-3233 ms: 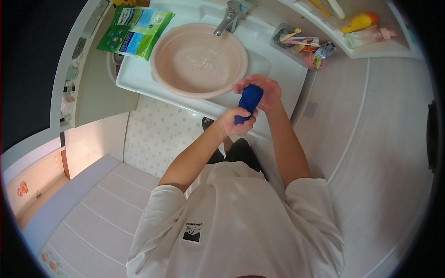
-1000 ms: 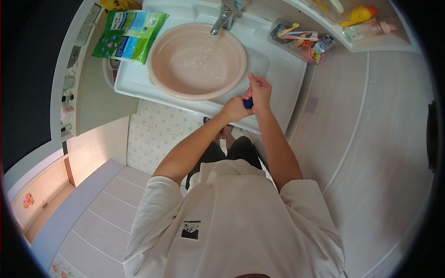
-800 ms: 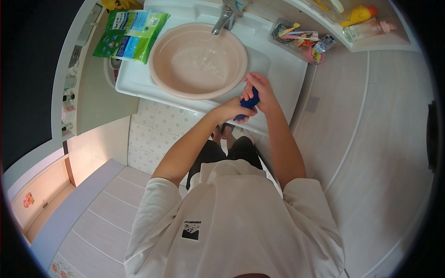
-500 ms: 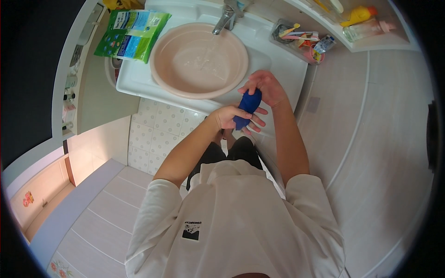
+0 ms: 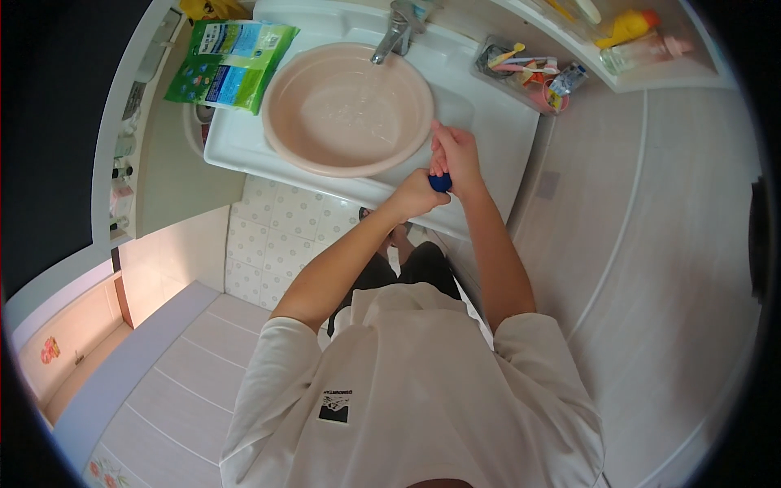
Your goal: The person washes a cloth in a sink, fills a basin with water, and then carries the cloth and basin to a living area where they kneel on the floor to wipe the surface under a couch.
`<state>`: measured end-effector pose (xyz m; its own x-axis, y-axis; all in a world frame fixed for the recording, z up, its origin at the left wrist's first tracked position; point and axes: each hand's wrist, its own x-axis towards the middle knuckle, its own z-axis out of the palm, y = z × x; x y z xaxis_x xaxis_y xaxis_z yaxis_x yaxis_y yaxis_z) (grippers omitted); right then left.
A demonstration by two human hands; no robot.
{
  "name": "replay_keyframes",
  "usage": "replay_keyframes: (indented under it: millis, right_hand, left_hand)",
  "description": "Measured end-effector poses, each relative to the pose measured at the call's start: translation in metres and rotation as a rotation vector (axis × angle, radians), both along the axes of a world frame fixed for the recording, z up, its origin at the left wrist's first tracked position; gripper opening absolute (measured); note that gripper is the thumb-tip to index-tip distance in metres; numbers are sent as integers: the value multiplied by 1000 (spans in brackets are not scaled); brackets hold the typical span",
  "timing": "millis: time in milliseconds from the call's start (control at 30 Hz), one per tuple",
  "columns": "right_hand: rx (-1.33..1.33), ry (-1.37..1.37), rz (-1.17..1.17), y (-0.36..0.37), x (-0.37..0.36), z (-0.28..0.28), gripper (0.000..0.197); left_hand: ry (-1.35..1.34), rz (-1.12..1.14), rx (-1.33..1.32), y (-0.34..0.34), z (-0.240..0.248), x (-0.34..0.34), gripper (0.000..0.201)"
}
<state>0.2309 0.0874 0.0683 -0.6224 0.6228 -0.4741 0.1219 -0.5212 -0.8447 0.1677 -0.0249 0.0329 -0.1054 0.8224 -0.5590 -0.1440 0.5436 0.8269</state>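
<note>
A small wad of blue cloth [image 5: 440, 183] shows between my two hands, just off the front right of a pink round basin [image 5: 281, 150]; most of it is hidden by fingers. My left hand [image 5: 416, 196] is closed around it from below. My right hand [image 5: 459, 159] presses against it from above, its fingers together and pointing toward the basin's rim. Ripples and small bubbles show in the water in the basin. A chrome faucet [image 5: 396, 34] reaches over the basin's far edge.
The basin sits in a white sink counter [image 5: 236, 138]. A green and blue packet [image 5: 232, 65] lies at its left. Toothbrushes stand in a clear holder [image 5: 521, 69] at the back right, below a white shelf [image 5: 643, 80] with bottles. A tiled wall rises at the right.
The blue cloth was stretched out between open fingers; now it is bunched up inside my closed hands. My right hand has turned, and its fingers have drawn together.
</note>
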Motion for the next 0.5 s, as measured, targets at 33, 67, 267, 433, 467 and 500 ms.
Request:
replay_keyframes:
  millis: [33, 67, 267, 433, 467, 500]
  right_hand:
    - [49, -32, -44, -3, 0, -2, 43]
    - [49, -30, -42, -6, -1, -5, 43]
    - [69, -98, -141, -9, 0, -19, 43]
    - [19, -124, -229, -9, -6, -23, 39]
    - [19, -121, -224, -10, -6, -23, 39]
    - [-33, -56, -205, -8, -3, -22, 38]
  left_hand:
    - [2, 1, 0, -1, -3, 0, 26]
    - [158, -2, 7, -3, -5, 1, 30]
    - [426, 26, 46, -2, 0, 9, 36]
    - [529, 85, 51, -4, -4, 8, 41]
    - [482, 63, 29, -5, -4, 5, 42]
    - [435, 39, 9, -5, 2, 0, 43]
